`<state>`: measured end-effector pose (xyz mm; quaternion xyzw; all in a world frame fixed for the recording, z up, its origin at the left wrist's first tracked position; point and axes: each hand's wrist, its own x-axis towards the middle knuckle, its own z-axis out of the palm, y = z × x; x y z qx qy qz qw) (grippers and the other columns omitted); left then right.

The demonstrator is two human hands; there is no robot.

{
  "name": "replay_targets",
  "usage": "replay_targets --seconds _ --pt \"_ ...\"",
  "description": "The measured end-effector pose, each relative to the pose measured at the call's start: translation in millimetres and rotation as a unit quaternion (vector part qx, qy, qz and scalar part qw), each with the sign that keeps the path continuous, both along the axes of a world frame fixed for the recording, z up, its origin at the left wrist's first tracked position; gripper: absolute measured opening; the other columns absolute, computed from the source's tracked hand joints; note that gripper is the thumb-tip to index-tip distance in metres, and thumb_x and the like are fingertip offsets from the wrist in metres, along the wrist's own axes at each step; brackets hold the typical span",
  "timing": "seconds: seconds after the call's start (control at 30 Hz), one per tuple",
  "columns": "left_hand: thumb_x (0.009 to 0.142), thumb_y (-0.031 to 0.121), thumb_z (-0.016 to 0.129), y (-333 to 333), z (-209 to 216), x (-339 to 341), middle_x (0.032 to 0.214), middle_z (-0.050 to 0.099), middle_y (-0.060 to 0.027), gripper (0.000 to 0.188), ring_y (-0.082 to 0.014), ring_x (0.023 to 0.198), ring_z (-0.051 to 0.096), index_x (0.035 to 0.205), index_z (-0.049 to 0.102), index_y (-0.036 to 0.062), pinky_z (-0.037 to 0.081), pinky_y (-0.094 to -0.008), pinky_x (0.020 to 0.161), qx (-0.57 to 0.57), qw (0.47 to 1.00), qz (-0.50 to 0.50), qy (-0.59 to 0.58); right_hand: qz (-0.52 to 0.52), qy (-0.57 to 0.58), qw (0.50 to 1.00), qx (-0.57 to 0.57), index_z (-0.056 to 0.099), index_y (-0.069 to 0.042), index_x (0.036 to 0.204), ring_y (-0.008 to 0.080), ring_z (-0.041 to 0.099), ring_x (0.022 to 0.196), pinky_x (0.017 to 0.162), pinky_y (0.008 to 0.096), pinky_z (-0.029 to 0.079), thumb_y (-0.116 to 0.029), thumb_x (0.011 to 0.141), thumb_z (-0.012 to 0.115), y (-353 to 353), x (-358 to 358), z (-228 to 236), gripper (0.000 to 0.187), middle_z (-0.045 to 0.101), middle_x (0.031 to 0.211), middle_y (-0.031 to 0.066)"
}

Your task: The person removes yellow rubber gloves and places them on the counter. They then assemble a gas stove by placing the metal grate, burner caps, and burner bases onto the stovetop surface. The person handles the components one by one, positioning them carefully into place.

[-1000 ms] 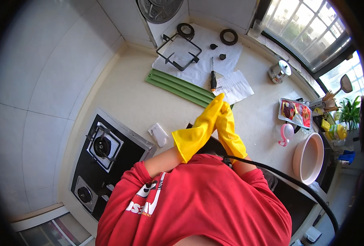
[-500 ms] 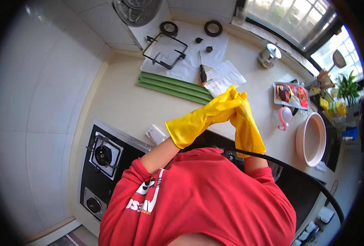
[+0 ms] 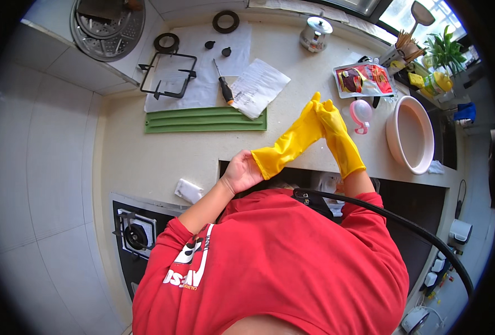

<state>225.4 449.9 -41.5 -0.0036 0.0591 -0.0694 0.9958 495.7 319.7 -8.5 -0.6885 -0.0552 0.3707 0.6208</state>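
My left hand [image 3: 243, 172] is bare at the palm and wrist, its fingers hidden inside the cuff of a loose yellow rubber glove [image 3: 288, 143]. My right hand [image 3: 332, 118] wears a matching yellow glove and pinches the fingertip end of the left glove. Between the two hands, the left glove stretches at a slant above the counter's front edge. Beyond them lie a printed paper sheet [image 3: 258, 89], a screwdriver [image 3: 224, 88] with a black and orange handle, and a green ridged strip [image 3: 203, 120].
A black pan support [image 3: 190, 84], black rings [image 3: 226, 22] and small black knobs [image 3: 226, 52] lie on white sheets. To the right are a pink basin [image 3: 395, 137], a pink-handled cup [image 3: 361, 111] and a food pouch [image 3: 364, 80]. A gas stove [image 3: 137, 234] is at left.
My left hand has slid back out of most of its glove, baring the palm and wrist. The right hand keeps hold of the glove's fingers. The view has shifted to the right.
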Motion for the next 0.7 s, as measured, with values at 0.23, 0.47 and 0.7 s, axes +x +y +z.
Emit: replay_targets --seconds 0.23,0.47,0.7 --pt "0.092 0.009 0.037 -21 -40 6 0.126 0.054 -0.0139 0.037 -0.0283 0.118 0.052 0.127 0.046 0.0002 0.040 -0.0407 0.102 0.182 0.917 0.124 0.332 0.043 -0.178 0.973 -0.142 0.054 -0.003 0.124 0.0226 0.059 0.097 0.082 0.0330 0.047 -0.038 0.085 0.061 -6 4 12 0.053 0.061 0.113 0.0136" --pt "0.083 -0.006 0.052 -27 -69 -5 0.111 0.059 -0.0101 0.032 -0.0224 0.101 0.060 0.114 0.051 -0.0018 0.048 -0.0343 0.090 0.418 0.790 0.257 0.367 0.007 0.096 0.968 0.230 0.051 -0.009 0.130 0.0228 0.056 0.108 0.089 0.0341 0.046 -0.030 0.095 0.051 -21 -19 26 0.040 0.055 0.127 0.0102" --pt "0.081 0.006 0.064 -28 12 7 0.084 0.056 -0.0065 0.019 -0.0158 0.077 0.055 0.096 0.054 0.0025 0.047 -0.0295 0.072 0.792 0.475 0.309 0.227 -0.095 0.274 0.864 0.412 0.042 -0.008 0.135 0.0343 0.043 0.126 0.101 0.0454 0.040 -0.027 0.095 0.050 -37 -57 36 0.045 0.042 0.139 0.0158"
